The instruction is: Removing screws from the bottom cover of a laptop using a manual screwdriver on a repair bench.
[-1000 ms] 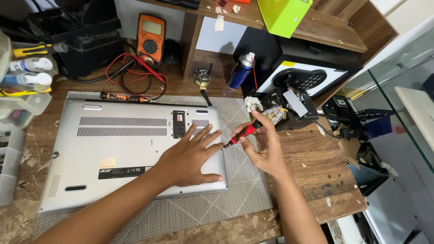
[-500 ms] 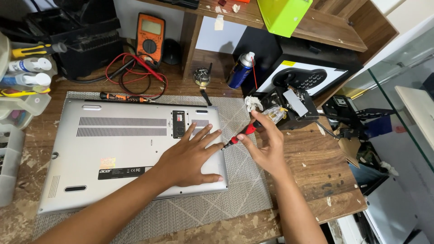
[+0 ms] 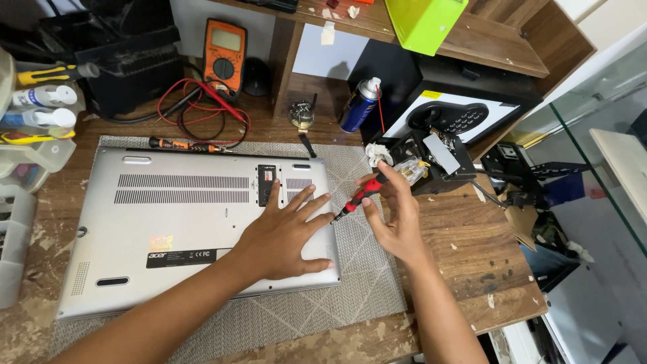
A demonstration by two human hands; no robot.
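The right hand (image 3: 397,219) pinches a red-handled screwdriver (image 3: 357,199) in a closed grip, its tip at the right edge of the upturned silver laptop (image 3: 189,229). The left hand (image 3: 286,232) lies flat on the laptop's base, grip spread wide, holding nothing. The laptop rests on a grey mat (image 3: 364,283) on the wooden desk (image 3: 472,249). An orange multimeter (image 3: 224,50) and a spray can (image 3: 358,106) stand behind.

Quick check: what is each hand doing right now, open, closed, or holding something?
Left hand: open, fingers spread, flat on the upturned laptop.
Right hand: closed around a red-handled screwdriver, tip at the laptop's right edge.
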